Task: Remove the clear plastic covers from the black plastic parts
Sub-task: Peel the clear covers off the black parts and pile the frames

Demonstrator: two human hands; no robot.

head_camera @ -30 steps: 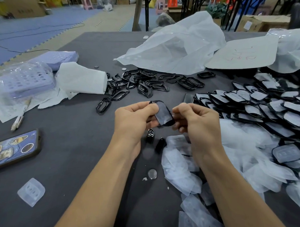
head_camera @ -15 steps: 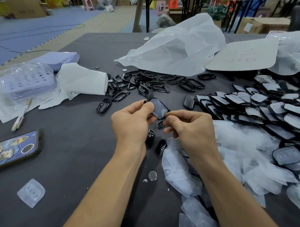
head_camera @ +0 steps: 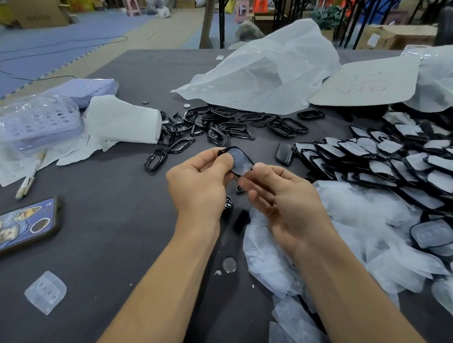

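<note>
My left hand (head_camera: 199, 184) pinches a black plastic part (head_camera: 239, 160) with a clear cover on its face, held above the dark table (head_camera: 106, 214). My right hand (head_camera: 283, 202) is turned palm up and its thumb and fingertip meet the part's lower right corner, where the cover's edge lies. A heap of covered black parts (head_camera: 389, 160) lies to the right. Bare black frames (head_camera: 218, 125) are scattered beyond my hands. Peeled clear covers (head_camera: 269, 257) pile up by my right forearm.
A phone (head_camera: 22, 227) lies at the left edge, a lone clear cover (head_camera: 46, 291) nearer me. A white paper roll (head_camera: 121, 123), lilac trays (head_camera: 38, 121), a large plastic bag (head_camera: 263, 72) and a cardboard sheet (head_camera: 366, 84) sit further back. A coin cell (head_camera: 229, 265) lies between my arms.
My right hand has rolled palm up and moved back to the part's lower corner. The left hand has kept its pinch and tilted the part slightly.
</note>
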